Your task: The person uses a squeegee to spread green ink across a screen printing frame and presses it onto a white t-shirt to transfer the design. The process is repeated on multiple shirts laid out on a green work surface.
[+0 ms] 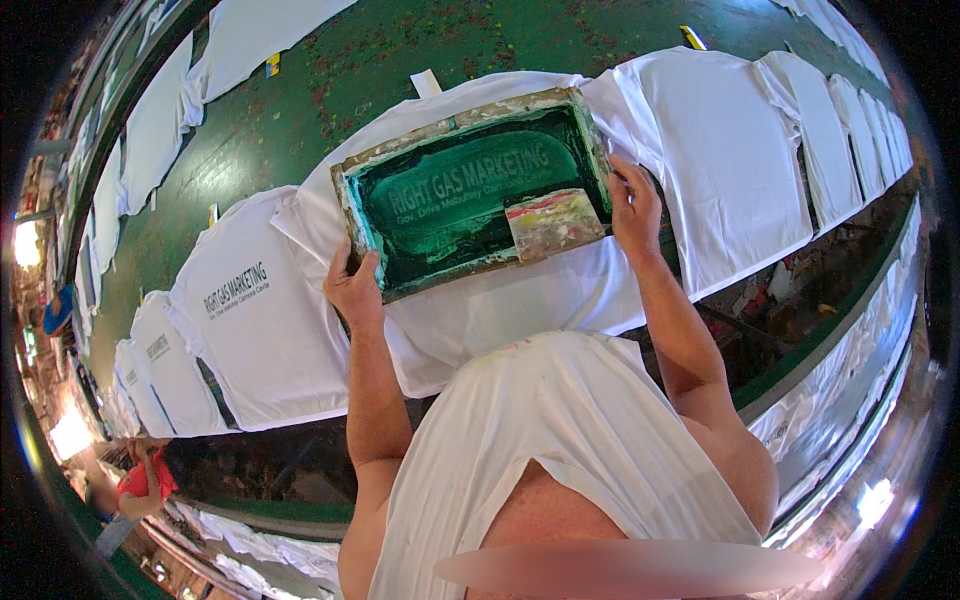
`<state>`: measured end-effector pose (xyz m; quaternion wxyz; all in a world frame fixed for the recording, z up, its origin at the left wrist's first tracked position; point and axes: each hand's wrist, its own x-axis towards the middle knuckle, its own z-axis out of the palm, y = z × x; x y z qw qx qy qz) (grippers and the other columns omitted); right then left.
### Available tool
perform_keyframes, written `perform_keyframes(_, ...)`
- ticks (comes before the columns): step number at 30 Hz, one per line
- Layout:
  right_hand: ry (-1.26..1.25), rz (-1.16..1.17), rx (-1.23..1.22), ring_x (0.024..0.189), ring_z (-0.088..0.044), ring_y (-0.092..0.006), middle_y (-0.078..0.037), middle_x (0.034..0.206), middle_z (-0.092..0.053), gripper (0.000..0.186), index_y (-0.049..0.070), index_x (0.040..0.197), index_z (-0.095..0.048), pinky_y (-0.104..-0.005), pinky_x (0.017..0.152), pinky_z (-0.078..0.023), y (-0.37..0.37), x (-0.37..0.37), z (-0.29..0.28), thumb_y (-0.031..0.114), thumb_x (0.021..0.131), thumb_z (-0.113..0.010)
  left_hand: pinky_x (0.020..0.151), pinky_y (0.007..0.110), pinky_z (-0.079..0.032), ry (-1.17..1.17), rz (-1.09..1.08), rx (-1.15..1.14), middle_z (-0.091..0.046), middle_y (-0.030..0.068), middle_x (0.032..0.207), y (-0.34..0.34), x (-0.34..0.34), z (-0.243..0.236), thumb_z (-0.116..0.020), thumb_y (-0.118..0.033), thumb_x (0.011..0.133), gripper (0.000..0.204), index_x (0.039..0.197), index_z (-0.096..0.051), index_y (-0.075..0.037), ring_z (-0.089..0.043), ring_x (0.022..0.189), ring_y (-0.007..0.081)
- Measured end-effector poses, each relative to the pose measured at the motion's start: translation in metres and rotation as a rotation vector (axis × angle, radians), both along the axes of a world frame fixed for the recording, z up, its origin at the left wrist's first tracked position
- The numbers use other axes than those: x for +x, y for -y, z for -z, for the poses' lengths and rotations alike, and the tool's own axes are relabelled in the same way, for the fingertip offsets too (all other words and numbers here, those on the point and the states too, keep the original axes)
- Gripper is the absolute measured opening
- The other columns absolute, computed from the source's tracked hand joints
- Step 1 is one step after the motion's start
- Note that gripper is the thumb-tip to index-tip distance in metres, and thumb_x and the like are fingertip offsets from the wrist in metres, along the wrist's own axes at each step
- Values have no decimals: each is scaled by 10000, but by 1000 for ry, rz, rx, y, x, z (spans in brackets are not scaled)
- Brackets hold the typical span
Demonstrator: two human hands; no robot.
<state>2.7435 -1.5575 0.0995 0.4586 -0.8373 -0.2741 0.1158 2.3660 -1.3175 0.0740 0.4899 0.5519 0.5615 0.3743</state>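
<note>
A wooden-edged screen printing frame (455, 122) lies over a white T-shirt (500, 300), tilted slightly up to the right. Dark green ink coats its mesh, where pale lettering shows through. Inside the lower right corner rests a squeegee (555, 228) with a paint-smeared wooden handle; neither hand touches it. My left hand (355, 288) grips the frame's lower left corner, thumb on top. At the right edge, my right hand (636, 208) is closed around the frame's side, fingertips on the rim. Whether the frame touches the shirt cannot be told.
A printed white shirt (265, 310) lies to the left, with more beyond it. Plain white shirts (730, 150) line the right side of the long green table (350, 75). Another shirt row lies across the far side. A person in red (145, 475) is at the lower left.
</note>
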Motion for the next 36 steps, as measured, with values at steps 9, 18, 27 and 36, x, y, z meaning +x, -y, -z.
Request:
perform_keyframes(9,602,-747,-272,1310,-679,-406,-164,1385,-733,442,53,1326,-774,-529,1124,-556,6,-53,-77,-11,890,-740,788,241,-509,116,55,25,-735,-44,991,2,4,-9,-816,42,903,439,1343,-815,39,-633,857,60)
perform_keyframes(18,615,-643,-316,1150,-735,-383,-155,1176,-797,400,59,1229,-789,-505,1029,-581,-32,-80,-84,-51,879,-632,778,257,-528,150,106,101,-758,-37,996,-3,-1,2,-820,27,895,425,1319,-822,40,-645,852,64)
perform_keyframes(27,526,-810,-356,1134,-736,-415,-185,1141,-795,349,65,1241,-804,-517,1009,-586,-73,-102,-110,-17,926,-679,777,259,-529,204,85,114,-750,-22,958,-7,1,25,-804,-18,863,461,1322,-825,23,-633,821,71)
perform_keyframes(36,519,-883,-246,1093,-735,-441,-199,1113,-796,299,50,1215,-807,-538,957,-581,-130,-120,-101,-12,950,-682,856,281,-568,185,69,113,-798,39,1069,-7,3,27,-789,-13,837,465,1300,-823,29,-693,913,105)
